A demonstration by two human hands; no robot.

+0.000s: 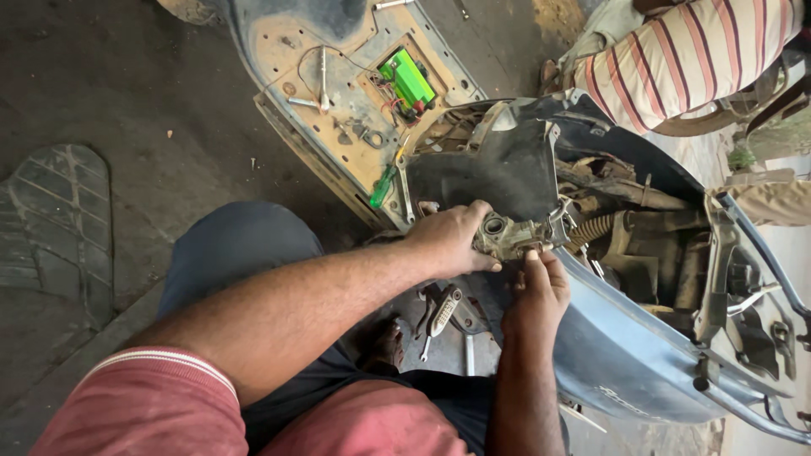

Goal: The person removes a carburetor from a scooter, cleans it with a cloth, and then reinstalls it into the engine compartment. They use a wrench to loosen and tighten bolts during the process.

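Grey metal, the carburettor [509,236] sits at the open side of the scooter body [625,355], just beside the black inner panel [498,169] and a ribbed hose [596,228]. The left hand [452,236] wraps over its top in a closed grip, while the right hand [536,287] pinches its lower edge with the fingertips. Held half-free like this, I judge it could slip and drop onto the tools [439,312] on the floor [127,101], or strain the hose if pulled askew.
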